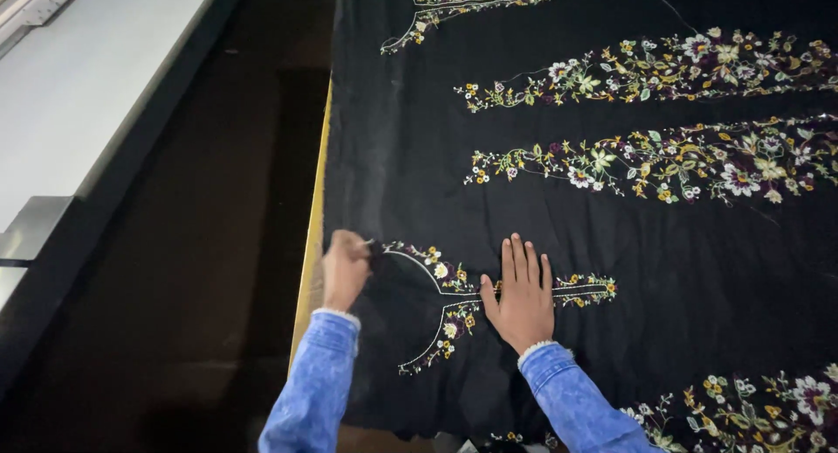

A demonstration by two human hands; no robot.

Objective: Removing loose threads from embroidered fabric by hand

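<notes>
A: Black embroidered fabric (559, 200) spread flat over the worktop (312, 243). Right hand (521, 289) open, fingers together, pressing down on the neckline motif (454, 296).

B: Left hand (346, 268) pinched shut at the motif's upper tip; held item too small to identify. Likely mid-trimming or picking; next calls for steady tension, fine grip.
</notes>
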